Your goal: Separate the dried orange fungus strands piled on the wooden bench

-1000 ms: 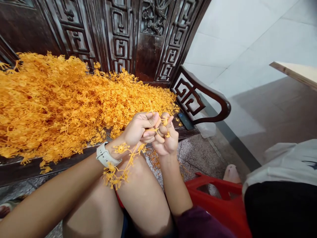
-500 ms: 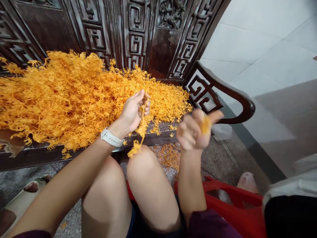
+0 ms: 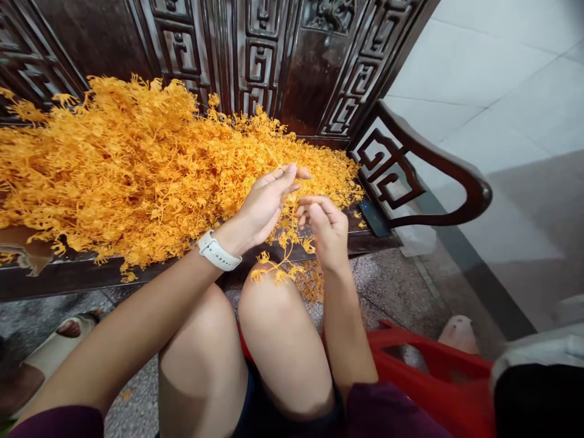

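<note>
An orange plastic-like flower sprig (image 3: 285, 267) hangs over my knee, its stem rising between my two hands. My left hand (image 3: 267, 204), wearing a pale watch strap, is closed around the upper stem; its inner fingers are partly hidden. Just to the right, my right hand (image 3: 327, 231) has its thumb and fingers pressed together beside the stem, and what they pinch is too small to tell. Behind both hands, a large heap of orange sprigs (image 3: 150, 164) covers the dark wooden bench (image 3: 159, 274).
The bench's curved armrest (image 3: 438, 152) rises at the right, with a dark phone (image 3: 374, 218) beside it. Orange bits (image 3: 311, 283) lie on the floor. A red plastic stool (image 3: 438, 371) stands at lower right. Other people's feet show at both sides.
My right hand has moved left and in close to my left hand; the orange piece it held no longer shows. The sprig below my left hand now looks spread out. The phone has come into sight.
</note>
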`<act>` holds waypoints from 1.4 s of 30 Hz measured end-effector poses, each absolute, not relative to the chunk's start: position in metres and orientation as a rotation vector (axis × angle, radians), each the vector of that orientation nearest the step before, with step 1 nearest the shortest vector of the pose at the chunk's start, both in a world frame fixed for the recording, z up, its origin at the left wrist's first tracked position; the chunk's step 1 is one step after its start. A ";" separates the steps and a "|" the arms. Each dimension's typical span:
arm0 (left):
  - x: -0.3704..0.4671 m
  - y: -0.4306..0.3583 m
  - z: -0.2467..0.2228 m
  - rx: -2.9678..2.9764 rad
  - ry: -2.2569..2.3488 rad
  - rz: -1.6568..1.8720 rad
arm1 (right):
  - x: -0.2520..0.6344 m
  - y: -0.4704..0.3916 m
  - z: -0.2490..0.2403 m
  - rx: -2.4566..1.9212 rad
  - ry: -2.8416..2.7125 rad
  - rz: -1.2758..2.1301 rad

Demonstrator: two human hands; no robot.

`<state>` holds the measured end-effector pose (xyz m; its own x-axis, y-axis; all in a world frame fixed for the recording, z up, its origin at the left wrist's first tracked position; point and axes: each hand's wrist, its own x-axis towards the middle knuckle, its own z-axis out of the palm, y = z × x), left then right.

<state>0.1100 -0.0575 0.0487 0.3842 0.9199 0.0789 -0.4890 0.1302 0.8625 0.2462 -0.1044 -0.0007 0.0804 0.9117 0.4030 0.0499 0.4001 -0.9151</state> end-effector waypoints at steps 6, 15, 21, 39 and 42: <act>0.118 -0.066 0.049 0.932 0.538 1.101 | 0.237 -0.108 0.006 -0.976 -1.226 0.899; 0.124 -0.077 0.055 1.027 0.636 1.215 | 0.255 -0.109 0.002 -0.859 -1.059 1.074; 0.121 -0.080 0.061 1.191 0.657 1.225 | 0.262 -0.121 0.010 -0.929 -1.309 0.930; 0.110 -0.071 0.055 1.328 0.506 1.118 | 0.253 -0.122 0.012 -0.831 -1.151 0.767; 0.110 -0.070 0.054 1.166 0.460 1.109 | 0.254 -0.122 0.009 -0.727 -1.130 0.977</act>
<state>0.1103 -0.0699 0.0543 0.4326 0.8702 0.2359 -0.4481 -0.0195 0.8938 0.2544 -0.1221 0.0094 0.1181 0.9103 0.3967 -0.2606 0.4139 -0.8722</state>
